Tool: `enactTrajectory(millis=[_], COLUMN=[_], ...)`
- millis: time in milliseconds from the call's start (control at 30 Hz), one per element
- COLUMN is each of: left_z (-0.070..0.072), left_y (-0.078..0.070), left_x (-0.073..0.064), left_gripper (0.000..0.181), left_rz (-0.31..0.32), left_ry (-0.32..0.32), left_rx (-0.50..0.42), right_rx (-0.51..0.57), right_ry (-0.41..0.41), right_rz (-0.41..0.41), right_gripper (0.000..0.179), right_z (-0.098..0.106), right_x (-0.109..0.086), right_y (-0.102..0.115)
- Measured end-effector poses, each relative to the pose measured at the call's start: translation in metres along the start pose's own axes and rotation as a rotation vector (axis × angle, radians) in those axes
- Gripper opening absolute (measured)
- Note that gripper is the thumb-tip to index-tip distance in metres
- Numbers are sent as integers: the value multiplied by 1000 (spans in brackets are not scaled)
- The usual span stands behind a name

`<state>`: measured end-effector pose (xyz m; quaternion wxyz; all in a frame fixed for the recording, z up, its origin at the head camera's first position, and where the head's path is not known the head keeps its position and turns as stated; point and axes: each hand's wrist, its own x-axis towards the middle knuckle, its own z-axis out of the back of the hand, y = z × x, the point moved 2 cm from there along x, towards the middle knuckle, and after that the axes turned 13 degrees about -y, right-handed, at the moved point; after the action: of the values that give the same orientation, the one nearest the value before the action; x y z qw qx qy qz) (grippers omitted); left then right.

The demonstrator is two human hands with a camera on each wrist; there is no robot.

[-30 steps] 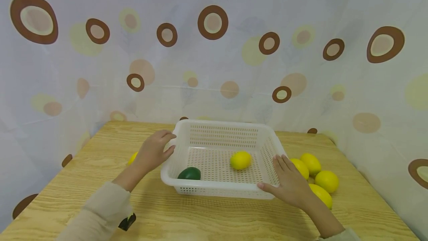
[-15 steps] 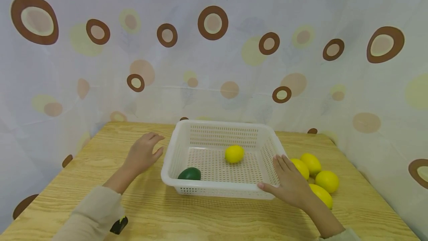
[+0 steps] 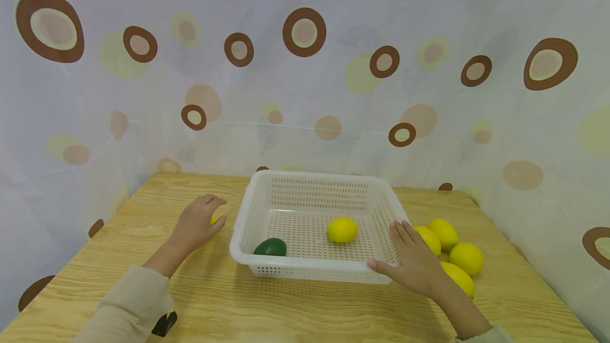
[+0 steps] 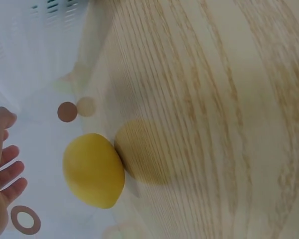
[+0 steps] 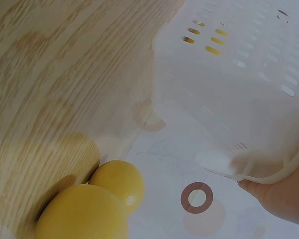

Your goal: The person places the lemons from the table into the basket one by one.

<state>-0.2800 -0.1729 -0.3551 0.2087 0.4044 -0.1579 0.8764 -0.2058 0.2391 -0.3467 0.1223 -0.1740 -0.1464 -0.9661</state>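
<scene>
A white plastic basket (image 3: 314,263) stands on the table, with a yellow lemon (image 3: 342,229) and a smooth dark green fruit (image 3: 270,247) inside. To its left, my left hand (image 3: 196,222) hovers with loosely bent fingers and nothing in them. Another lemon (image 4: 93,171) lies on the table close by that hand, mostly hidden behind it in the head view. My right hand (image 3: 414,259) rests on the basket's front right corner, its fingers straight over the right rim and its thumb along the front rim.
Several lemons (image 3: 465,258) lie grouped on the table right of the basket, beside the right hand and forearm. A wooden table (image 3: 295,316) reaches back to a patterned curtain (image 3: 305,89). A small black object (image 3: 164,324) shows beside the left sleeve.
My left hand has drawn back leftward from the basket's left side to near the lemon there. The basket's lemon rolled back, then forward again. My right hand has stayed in place.
</scene>
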Motion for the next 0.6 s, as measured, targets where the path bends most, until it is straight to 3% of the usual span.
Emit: enactTrajectory(millis=[333,600], left_z=[-1,-2], left_y=[4,13], left_x=[-7,-13], left_gripper=[33,40], left_rz=[0,82], left_ry=[49,171], left_rx=[45,77], right_rx=[18,11], right_ry=[4,-9], right_rz=[-6,-2], right_gripper=[99,98], right_z=[-1,-1], right_x=[-1,0], right_y=[-1,-1])
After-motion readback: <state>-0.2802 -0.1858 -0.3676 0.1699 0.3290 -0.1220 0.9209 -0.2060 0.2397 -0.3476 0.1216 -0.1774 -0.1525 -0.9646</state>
